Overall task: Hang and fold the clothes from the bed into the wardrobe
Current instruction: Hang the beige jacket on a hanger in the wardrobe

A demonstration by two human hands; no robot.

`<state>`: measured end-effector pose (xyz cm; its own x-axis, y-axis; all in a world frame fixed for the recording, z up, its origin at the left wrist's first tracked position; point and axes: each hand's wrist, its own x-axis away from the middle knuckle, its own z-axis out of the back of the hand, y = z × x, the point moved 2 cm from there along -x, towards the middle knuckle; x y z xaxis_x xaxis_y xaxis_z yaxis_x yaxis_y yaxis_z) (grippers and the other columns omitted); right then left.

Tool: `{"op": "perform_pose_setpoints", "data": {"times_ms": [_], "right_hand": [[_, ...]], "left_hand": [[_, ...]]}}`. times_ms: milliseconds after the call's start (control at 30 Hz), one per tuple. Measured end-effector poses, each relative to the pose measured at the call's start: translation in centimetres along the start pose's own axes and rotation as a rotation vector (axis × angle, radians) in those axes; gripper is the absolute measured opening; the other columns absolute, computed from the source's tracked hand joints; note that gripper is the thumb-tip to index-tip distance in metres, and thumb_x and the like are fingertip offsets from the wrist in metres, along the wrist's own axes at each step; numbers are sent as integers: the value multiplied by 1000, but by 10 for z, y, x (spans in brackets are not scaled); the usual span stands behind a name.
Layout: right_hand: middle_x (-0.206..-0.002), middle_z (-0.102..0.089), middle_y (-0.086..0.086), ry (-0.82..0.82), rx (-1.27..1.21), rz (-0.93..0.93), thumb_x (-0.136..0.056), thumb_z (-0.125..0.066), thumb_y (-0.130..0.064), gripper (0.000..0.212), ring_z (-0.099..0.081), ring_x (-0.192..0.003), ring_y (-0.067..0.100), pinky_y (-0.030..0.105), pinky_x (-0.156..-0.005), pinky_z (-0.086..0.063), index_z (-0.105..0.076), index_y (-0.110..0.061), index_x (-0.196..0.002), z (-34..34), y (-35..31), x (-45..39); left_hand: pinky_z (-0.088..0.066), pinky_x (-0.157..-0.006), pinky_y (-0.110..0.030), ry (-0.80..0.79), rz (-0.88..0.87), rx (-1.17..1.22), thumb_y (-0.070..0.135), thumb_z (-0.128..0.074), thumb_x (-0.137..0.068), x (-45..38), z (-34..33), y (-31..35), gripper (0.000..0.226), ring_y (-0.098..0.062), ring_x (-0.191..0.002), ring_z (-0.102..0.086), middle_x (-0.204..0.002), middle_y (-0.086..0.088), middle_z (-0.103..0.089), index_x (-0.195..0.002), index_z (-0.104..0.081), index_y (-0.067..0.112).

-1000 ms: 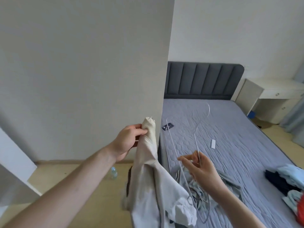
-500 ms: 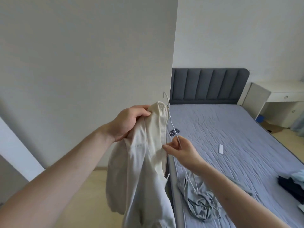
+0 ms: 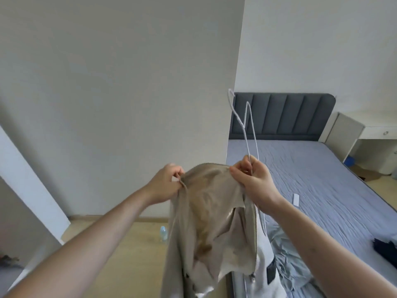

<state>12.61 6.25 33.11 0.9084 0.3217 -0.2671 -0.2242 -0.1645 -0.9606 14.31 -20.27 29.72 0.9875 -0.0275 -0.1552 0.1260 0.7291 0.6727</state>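
Both hands (image 3: 167,183) (image 3: 254,181) grip a limp beige jacket (image 3: 210,214) and thin wire hanger (image 3: 247,125).

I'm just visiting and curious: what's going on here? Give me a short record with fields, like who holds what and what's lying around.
Left hand: grips the jacket's collar edge
Right hand: pinches the other collar edge and holds the hanger
Jacket: beige, zipped kind, hanging open between both hands
Hanger: white wire, hook pointing up, not yet inside the jacket
Bed: grey-blue cover, dark headboard
On the bed: crumpled grey garment, small white remote, dark clothes at the right edge
On the floor: plastic bottle
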Motion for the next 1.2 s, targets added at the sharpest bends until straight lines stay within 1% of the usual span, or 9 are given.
{"op": "perform_pose_setpoints", "data": {"times_ms": [100,233,433,533,667,733,833,900,1200], "right_hand": [[-76,-55,1,-70,46,2,-84,-71,-14,42,-45,-65,8,20,-60,-42,-39,-34,-65,-10,0,3],[-75,-55,2,-99,32,-7,-86,-69,-11,41,-50,-64,10,22,-59,-47,-39,-31,-67,-16,2,8],[-70,-60,-2,-61,-13,12,-86,-66,-7,39,-57,-62,10,24,-58,-51,-34,-23,-72,-3,-8,19],[-72,-60,0,-55,-31,20,-87,-65,-5,39,-58,-64,14,26,-61,-52,-35,-22,-71,5,-17,22],[-73,-58,0,-41,2,22,-95,-60,6,43,-55,-65,14,27,-62,-52,-35,-20,-73,24,-27,29],[-71,-58,0,-11,17,32,-96,-56,10,41,-58,-64,12,26,-61,-53,-34,-18,-74,32,-29,33],[-70,-60,0,11,46,34,-96,-56,11,40,-59,-64,10,23,-61,-53,-33,-15,-75,37,-28,38],[-72,-60,3,17,66,20,-96,-58,9,39,-58,-66,12,25,-61,-54,-35,-15,-75,37,-27,41],[-74,-44,9,259,430,-59,-94,-67,-4,38,-40,-68,17,31,-62,-36,-40,-16,-70,101,-21,55]], "left_hand": [[-41,-74,-16,-73,59,63,2,-59,-82,17,-47,-16,15,-20,-96,-55,-101,0,-54,-90,-63,15],[-55,-84,-37,-145,264,402,17,-54,-78,46,-103,-22,25,-22,-104,-61,-111,-2,-61,-101,-57,27],[-51,-75,-12,-424,338,416,31,-67,-77,96,-166,-58,44,9,-99,-61,-117,17,-65,-118,-58,45],[-54,-84,-26,-314,292,231,28,-61,-96,87,-185,-67,13,-3,-88,-67,-103,7,-73,-104,-71,26],[-48,-75,-33,-158,304,126,22,-62,-95,53,-178,-56,31,-10,-72,-57,-65,19,-61,-66,-60,35],[-52,-76,-30,-227,285,195,32,-71,-86,43,-175,-44,11,-8,-78,-63,-78,18,-67,-78,-64,34],[-56,-79,-22,-389,243,343,32,-78,-84,31,-185,-21,24,-2,-90,-69,-100,11,-73,-104,-66,31],[-52,-75,-21,-397,177,303,33,-73,-89,22,-190,-4,4,3,-82,-68,-91,18,-74,-92,-73,31],[-49,-75,-37,11,231,198,19,-50,-103,-13,-138,-12,28,-25,-87,-65,-91,-13,-73,-89,-68,3]]}}
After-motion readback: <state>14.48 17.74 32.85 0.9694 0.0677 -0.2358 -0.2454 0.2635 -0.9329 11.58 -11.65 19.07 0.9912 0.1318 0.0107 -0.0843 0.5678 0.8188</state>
